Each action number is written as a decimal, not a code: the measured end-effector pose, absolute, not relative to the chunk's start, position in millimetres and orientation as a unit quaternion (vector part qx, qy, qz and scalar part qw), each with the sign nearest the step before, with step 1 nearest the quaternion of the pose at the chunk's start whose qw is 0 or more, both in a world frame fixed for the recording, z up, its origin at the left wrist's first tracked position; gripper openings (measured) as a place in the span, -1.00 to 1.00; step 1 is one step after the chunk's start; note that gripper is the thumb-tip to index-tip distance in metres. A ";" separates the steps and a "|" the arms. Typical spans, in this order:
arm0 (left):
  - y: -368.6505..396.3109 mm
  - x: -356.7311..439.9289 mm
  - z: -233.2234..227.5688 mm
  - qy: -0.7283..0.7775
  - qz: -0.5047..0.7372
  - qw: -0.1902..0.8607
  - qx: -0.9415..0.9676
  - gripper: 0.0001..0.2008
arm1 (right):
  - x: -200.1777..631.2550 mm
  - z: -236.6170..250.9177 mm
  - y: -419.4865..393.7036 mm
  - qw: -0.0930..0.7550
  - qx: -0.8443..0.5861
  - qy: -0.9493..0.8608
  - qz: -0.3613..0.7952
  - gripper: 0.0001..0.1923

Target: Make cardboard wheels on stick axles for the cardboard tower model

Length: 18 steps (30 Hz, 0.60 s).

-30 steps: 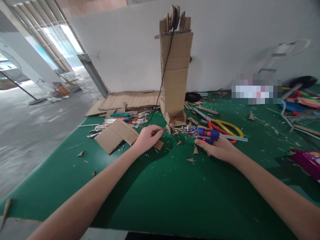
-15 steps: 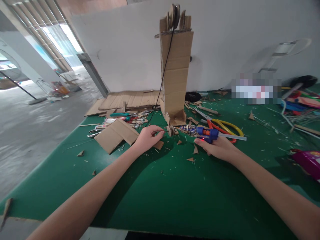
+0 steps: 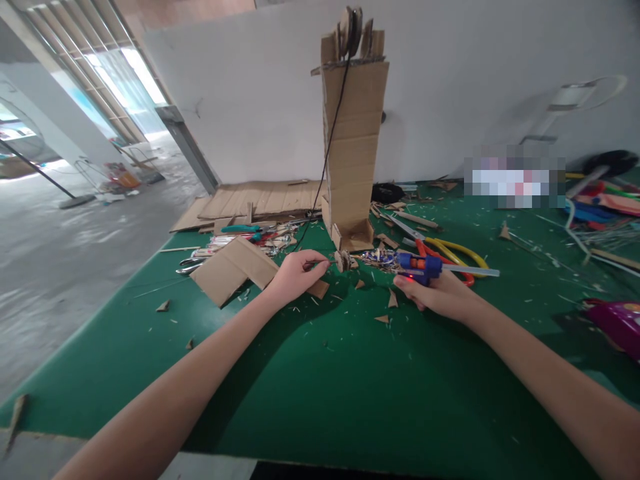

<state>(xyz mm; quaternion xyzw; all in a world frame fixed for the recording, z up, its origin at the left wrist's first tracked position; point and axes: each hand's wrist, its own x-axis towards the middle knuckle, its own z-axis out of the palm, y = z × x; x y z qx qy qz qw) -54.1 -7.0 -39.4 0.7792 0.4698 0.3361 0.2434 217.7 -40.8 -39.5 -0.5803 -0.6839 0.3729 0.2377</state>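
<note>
Between the thumb and fingers of my left hand (image 3: 299, 275) is a thin stick (image 3: 325, 262), pinched, with a small cardboard wheel (image 3: 343, 261) at its far end. My right hand (image 3: 445, 293) is wrapped round a blue hot glue gun (image 3: 419, 267), its red light lit and a clear glue stick (image 3: 473, 271) jutting from the back. The gun's nozzle end points left toward the wheel, a small gap apart. Behind the wheel a tall cardboard tower (image 3: 354, 147) stands upright, with a pulley wheel (image 3: 351, 32) on top and a black cord (image 3: 329, 150) hanging from it.
Yellow-and-orange-handled scissors (image 3: 453, 253) lie behind my right hand. Cut cardboard (image 3: 233, 270) and pliers (image 3: 243, 229) lie to the left. A purple object (image 3: 615, 323) sits at the right edge. Cardboard scraps dot the green table (image 3: 320, 387); a white wall (image 3: 250, 100) rises behind.
My right hand has drawn the glue gun slightly to the right, away from the cardboard wheel. The left hand keeps its pinch on the stick in nearly the same place.
</note>
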 end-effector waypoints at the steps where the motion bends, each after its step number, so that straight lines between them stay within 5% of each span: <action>1: -7.5 -53.8 -38.8 0.468 0.334 0.244 0.781 -0.79 | 218.2 -40.2 -40.4 0.240 -0.577 -0.684 0.376 -0.66; 18: -7.1 -55.4 -38.5 0.439 0.337 0.251 0.794 -0.79 | 214.9 -28.8 -43.0 0.220 -0.575 -0.672 0.413 -0.65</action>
